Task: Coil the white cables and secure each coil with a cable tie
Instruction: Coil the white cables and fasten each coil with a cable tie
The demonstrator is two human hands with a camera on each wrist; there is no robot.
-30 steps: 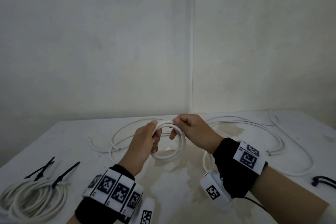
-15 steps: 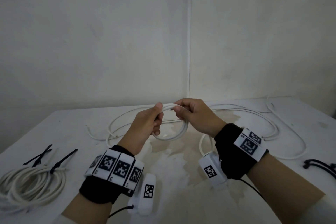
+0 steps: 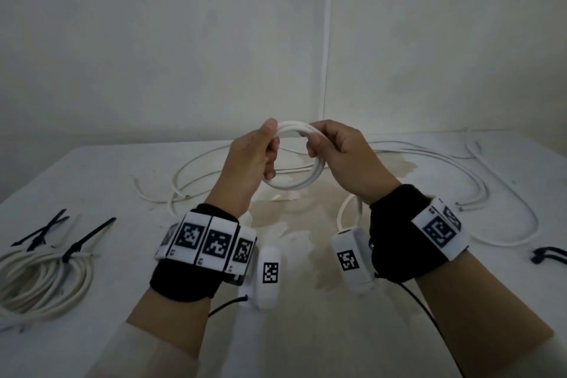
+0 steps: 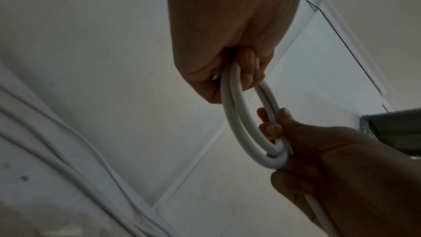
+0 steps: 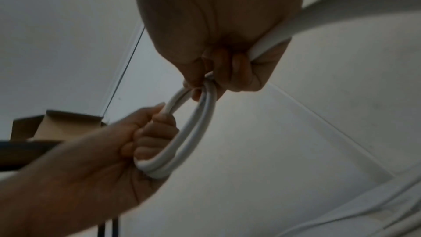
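Here, coiling is mid-step: left hand (image 3: 251, 159) at nine o'clock and right hand (image 3: 343, 153) at three grip a small white cable coil (image 3: 294, 187), fingers curled round it; next, probably another loop from the trailing slack.

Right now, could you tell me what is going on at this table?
A person is winding a white cable into a small coil, gripping it with the left hand and right hand above the white table. A finished white coil with black cable ties lies at the left; loose white cables remain.
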